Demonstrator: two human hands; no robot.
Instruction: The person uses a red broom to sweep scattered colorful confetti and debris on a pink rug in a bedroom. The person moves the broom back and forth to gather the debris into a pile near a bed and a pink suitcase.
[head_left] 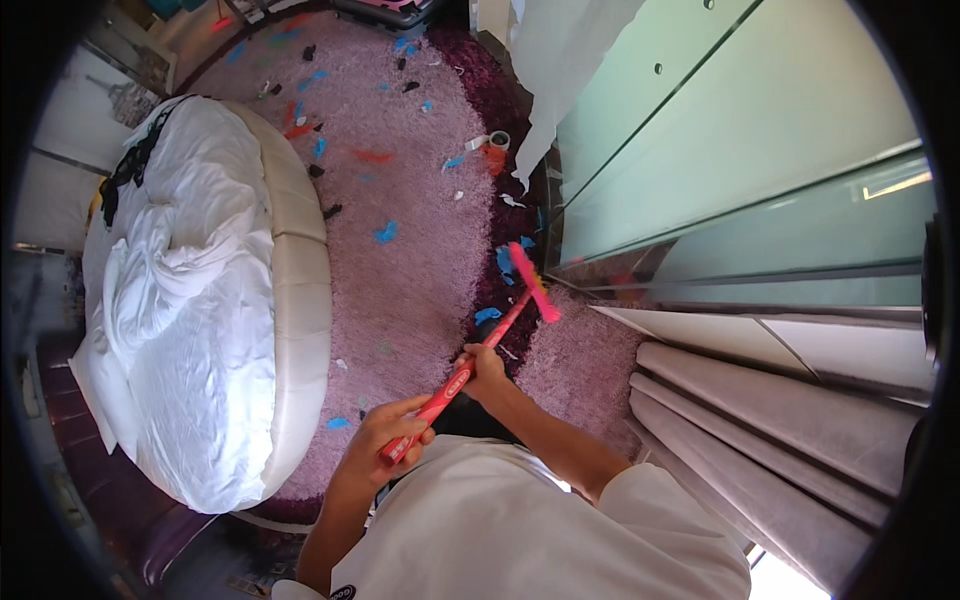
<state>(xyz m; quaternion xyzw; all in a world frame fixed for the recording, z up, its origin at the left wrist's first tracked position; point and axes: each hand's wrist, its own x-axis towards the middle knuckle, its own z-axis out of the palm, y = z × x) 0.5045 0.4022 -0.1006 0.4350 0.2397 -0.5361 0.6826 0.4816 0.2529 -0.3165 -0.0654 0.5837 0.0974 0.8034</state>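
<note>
The left hand (pixel 383 435) and right hand (pixel 486 372) are both gripping a long red-handled broom (pixel 449 389) with a pink head, slanting over shaggy purple carpet (pixel 410 290), right of the rounded white-sheeted bed (pixel 301 300).

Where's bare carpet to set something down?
The carpet between broom head and curtain looks bare. Beside the bed, nearer you, it's mostly free. The far end and dark border by the broom head are crowded with scraps.

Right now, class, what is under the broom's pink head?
Purple carpet shows around the broom's pink head, with blue scraps beside it. Whatever lies directly beneath the head is covered and cannot be seen.
</note>
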